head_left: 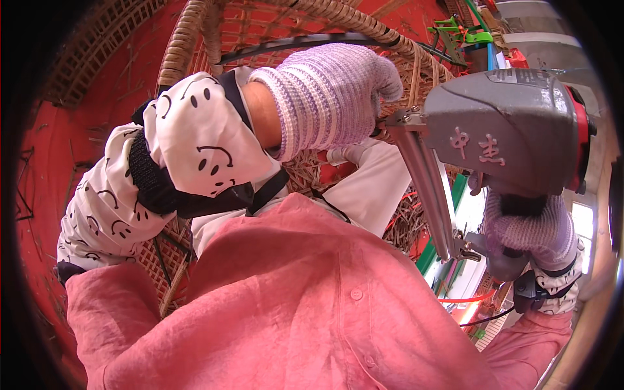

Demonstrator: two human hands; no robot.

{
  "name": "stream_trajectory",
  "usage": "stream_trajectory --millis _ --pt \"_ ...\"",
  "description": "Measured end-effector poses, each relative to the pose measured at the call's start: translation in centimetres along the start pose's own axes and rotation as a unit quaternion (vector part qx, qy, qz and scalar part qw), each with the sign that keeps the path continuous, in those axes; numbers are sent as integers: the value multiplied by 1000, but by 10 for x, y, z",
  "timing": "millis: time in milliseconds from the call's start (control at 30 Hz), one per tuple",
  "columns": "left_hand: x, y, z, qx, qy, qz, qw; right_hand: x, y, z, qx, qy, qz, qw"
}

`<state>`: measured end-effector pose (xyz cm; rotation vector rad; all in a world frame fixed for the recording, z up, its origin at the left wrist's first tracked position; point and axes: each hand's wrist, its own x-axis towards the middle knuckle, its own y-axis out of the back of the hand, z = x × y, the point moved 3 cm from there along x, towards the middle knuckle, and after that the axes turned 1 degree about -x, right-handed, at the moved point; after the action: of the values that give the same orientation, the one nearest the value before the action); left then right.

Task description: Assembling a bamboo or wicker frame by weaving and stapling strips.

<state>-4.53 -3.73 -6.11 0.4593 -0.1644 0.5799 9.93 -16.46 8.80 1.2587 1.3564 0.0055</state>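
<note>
My right hand [534,229], in a purple and white knitted glove, is wrapped round the handle of a grey pneumatic staple gun [500,140]. Its metal magazine [426,192] slants down toward my body, and the nose end lies close to my left hand. My left hand [344,94], gloved the same way, is closed over the woven wicker frame [312,13]. Its fingertips face away from me, so what they grip is hidden. The frame has a rim bound in cane and a dark strip [299,43] running along it.
The red floor [62,156] carries scattered cane scraps [406,224]. Another wicker piece [91,55] stands at the far left. Green tools [478,36] lie at the far right. A red air hose [468,299] runs near my right forearm. My white-trousered leg [367,188] is below the frame.
</note>
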Motion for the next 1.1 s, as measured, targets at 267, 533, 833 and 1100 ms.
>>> stream_trajectory --millis 267,533,833,1100 --pt "8 12 -3 39 79 -5 996 -5 -15 -1 3 2 61 998" --pt "29 17 7 178 58 -81 979 -24 3 114 376 90 188 903" --pt "2 -9 25 338 124 -119 925 9 -30 346 297 -113 422 849" --pt "23 -2 35 340 191 -199 899 72 -26 486 97 -396 389 826"
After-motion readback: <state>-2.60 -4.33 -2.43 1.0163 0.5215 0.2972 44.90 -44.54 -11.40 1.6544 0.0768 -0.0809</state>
